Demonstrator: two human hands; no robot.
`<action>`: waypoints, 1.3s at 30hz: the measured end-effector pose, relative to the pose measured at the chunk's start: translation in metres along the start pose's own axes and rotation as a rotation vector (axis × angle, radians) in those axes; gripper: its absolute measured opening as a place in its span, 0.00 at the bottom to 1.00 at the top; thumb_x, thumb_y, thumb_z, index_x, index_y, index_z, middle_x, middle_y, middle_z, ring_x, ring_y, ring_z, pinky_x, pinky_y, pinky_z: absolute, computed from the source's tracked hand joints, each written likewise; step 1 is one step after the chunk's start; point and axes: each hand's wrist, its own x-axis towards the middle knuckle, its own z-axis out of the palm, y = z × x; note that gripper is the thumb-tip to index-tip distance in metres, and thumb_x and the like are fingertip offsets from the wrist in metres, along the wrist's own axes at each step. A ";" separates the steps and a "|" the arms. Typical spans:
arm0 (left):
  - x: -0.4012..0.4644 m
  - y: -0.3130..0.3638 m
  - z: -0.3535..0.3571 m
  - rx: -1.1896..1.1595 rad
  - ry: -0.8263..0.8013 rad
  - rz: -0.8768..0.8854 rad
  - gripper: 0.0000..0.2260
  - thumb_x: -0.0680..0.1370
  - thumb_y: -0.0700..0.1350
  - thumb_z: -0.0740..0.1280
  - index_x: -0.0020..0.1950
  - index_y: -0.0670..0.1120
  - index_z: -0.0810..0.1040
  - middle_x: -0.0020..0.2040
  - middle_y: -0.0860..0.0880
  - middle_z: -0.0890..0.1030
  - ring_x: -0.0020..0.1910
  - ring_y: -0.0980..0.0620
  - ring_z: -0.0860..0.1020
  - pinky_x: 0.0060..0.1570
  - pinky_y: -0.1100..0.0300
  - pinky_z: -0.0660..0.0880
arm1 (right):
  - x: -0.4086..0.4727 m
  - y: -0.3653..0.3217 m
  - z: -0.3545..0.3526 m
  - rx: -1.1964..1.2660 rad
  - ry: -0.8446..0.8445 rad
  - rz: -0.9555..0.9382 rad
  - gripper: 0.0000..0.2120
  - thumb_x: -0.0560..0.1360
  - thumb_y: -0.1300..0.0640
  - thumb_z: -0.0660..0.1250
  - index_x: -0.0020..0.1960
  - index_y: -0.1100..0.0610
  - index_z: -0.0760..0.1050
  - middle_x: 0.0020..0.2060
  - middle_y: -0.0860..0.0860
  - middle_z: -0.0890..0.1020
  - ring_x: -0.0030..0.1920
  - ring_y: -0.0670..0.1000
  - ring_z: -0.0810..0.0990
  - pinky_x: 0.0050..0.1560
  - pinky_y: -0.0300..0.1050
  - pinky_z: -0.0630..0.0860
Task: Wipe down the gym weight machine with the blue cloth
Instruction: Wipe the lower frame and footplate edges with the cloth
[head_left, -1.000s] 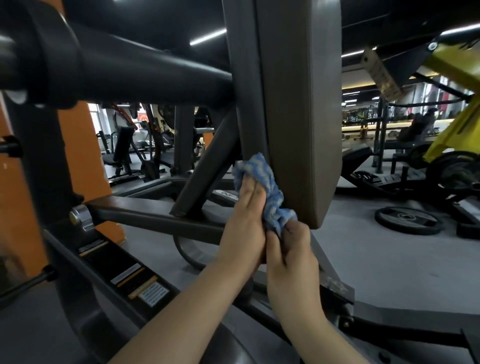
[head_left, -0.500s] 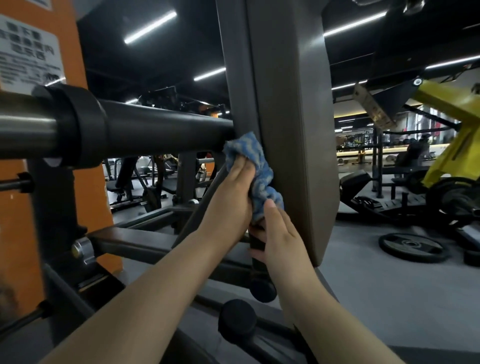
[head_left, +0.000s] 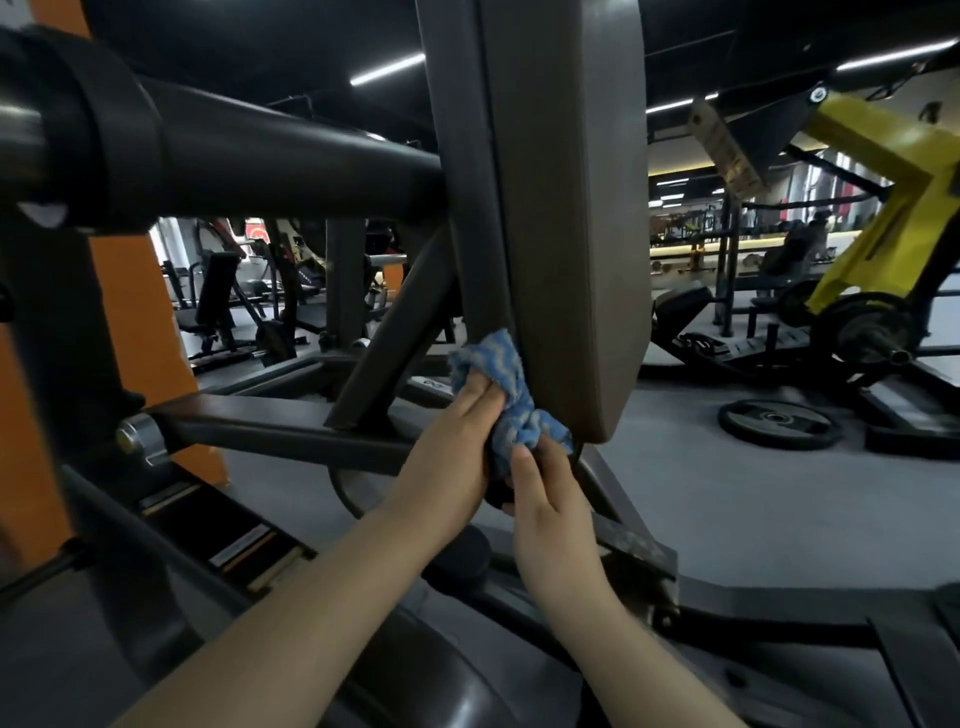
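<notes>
The blue cloth (head_left: 506, 397) is bunched against the lower left edge of the upright pad (head_left: 563, 218). The left hand (head_left: 451, 457) presses it there with straight fingers held together; the right hand (head_left: 550, 499) pinches its lower end. Stickers (head_left: 244, 545) left of the pad are too blurred to read. A weight plate (head_left: 776, 422) lies on the floor right of the pad.
</notes>
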 end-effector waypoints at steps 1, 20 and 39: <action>-0.004 -0.003 0.005 0.019 -0.037 -0.022 0.19 0.81 0.40 0.57 0.72 0.43 0.64 0.75 0.47 0.60 0.72 0.50 0.64 0.70 0.58 0.62 | -0.002 0.005 0.000 -0.007 0.025 0.012 0.19 0.81 0.50 0.55 0.70 0.51 0.66 0.62 0.46 0.76 0.62 0.45 0.74 0.65 0.52 0.71; -0.078 0.055 0.095 -0.491 0.317 -0.626 0.03 0.81 0.40 0.57 0.53 0.47 0.65 0.49 0.53 0.72 0.42 0.69 0.71 0.41 0.79 0.68 | -0.007 0.072 -0.052 0.436 0.237 0.315 0.11 0.80 0.58 0.58 0.60 0.57 0.74 0.55 0.56 0.81 0.55 0.53 0.81 0.58 0.51 0.76; -0.022 0.004 0.140 -1.523 0.479 -1.109 0.12 0.79 0.32 0.57 0.55 0.43 0.76 0.49 0.46 0.81 0.47 0.52 0.80 0.49 0.61 0.76 | 0.098 0.094 -0.052 -0.191 -0.004 0.123 0.22 0.81 0.64 0.52 0.72 0.50 0.61 0.58 0.49 0.77 0.49 0.48 0.79 0.48 0.46 0.79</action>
